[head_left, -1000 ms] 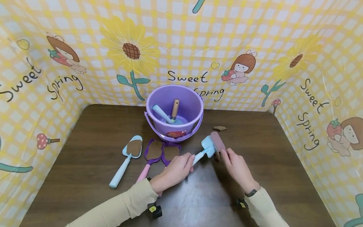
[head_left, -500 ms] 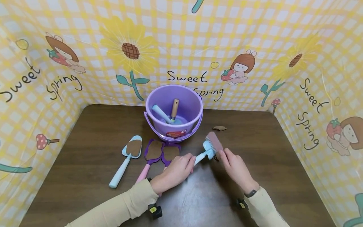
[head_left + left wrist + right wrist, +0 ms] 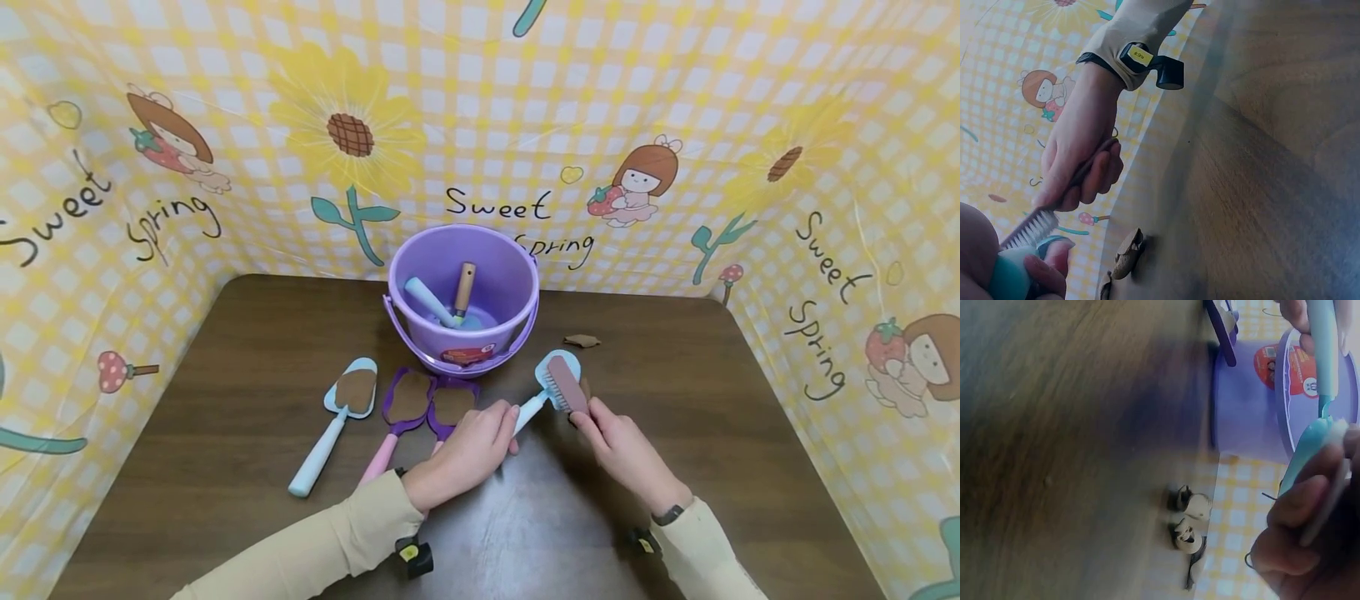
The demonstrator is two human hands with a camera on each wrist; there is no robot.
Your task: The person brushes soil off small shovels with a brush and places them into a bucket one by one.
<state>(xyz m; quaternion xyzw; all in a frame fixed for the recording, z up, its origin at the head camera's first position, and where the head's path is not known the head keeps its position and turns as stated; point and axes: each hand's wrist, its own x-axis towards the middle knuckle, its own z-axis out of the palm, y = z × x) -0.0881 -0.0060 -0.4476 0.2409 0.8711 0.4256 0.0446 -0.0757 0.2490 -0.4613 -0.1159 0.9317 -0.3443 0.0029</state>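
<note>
In the head view my left hand [image 3: 474, 442] grips the handle of a light blue toy shovel [image 3: 531, 412], its blade raised toward the right. My right hand [image 3: 633, 458] pinches a dusty-pink brush [image 3: 567, 385] by its near end. White bristles [image 3: 1034, 229] press against the shovel blade, as the left wrist view shows from the side. Beneath and beyond the two tools, curled brown pieces [image 3: 1127, 255] lie on the table. From the right wrist camera, the fingers [image 3: 1297, 500] of the right hand are wrapped round the brush and hide most of it.
Behind the hands stands a purple bucket [image 3: 420, 335] holding a light blue handle and a wooden handle [image 3: 465, 287]. To the left lie another light blue shovel [image 3: 318, 454] and two purple-rimmed tools, one pink handle [image 3: 381, 458] showing. Yellow checked cloth encloses the table.
The brush has swept over the shovel blade, from its right edge across to its face and down toward the handle. The left hand and shovel have barely moved.
</note>
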